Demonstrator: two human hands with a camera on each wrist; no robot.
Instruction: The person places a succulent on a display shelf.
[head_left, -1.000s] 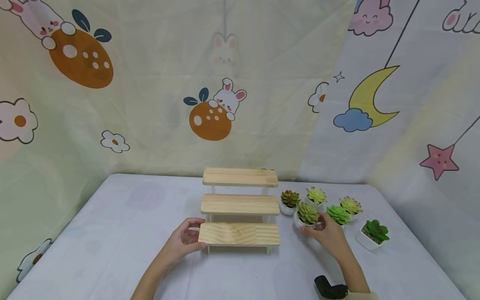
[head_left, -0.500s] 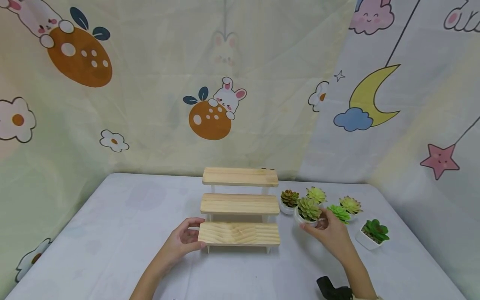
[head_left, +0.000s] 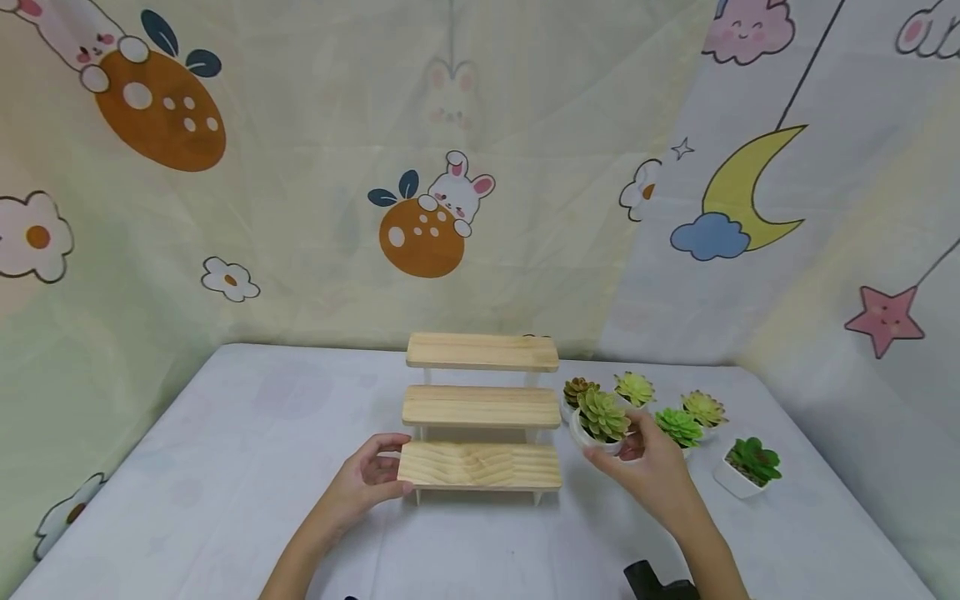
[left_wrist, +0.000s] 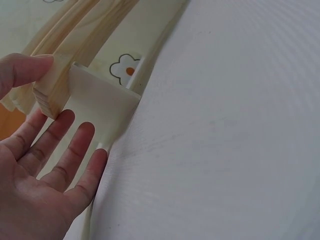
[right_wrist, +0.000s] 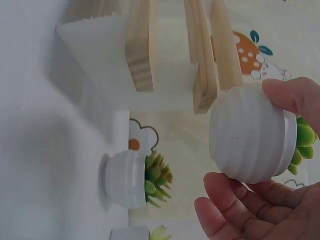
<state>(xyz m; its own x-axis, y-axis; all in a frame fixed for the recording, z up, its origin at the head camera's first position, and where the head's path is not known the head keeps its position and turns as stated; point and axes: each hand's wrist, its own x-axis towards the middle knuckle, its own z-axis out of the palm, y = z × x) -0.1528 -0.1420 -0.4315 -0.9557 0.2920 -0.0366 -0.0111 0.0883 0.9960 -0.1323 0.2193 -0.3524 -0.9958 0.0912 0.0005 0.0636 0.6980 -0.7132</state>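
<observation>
A three-tier wooden display stand (head_left: 480, 464) rests on the white-covered table. At the left end of its lowest board, my left hand (head_left: 367, 479) grips the wood, thumb on top and fingertips beneath the edge; the left wrist view shows the same hand (left_wrist: 50, 175). My right hand (head_left: 651, 471) holds a potted succulent (head_left: 602, 417) by its white ribbed pot, to the right of the stand. Seen from the right wrist, this pot (right_wrist: 252, 135) is raised off the table, thumb on one side and fingers on the other.
Behind the held pot stands a reddish succulent (head_left: 579, 390), partly hidden. Further right are a pale yellow-green succulent (head_left: 634, 387), a bright green one (head_left: 678, 427), another yellowish one (head_left: 703, 407) and a dark green one in a square pot (head_left: 750, 467). Printed cloth (head_left: 300, 250) hangs behind.
My right hand has lifted the potted succulent from among the others and moved it slightly left, toward the stand. My left hand stays on the lowest board.
</observation>
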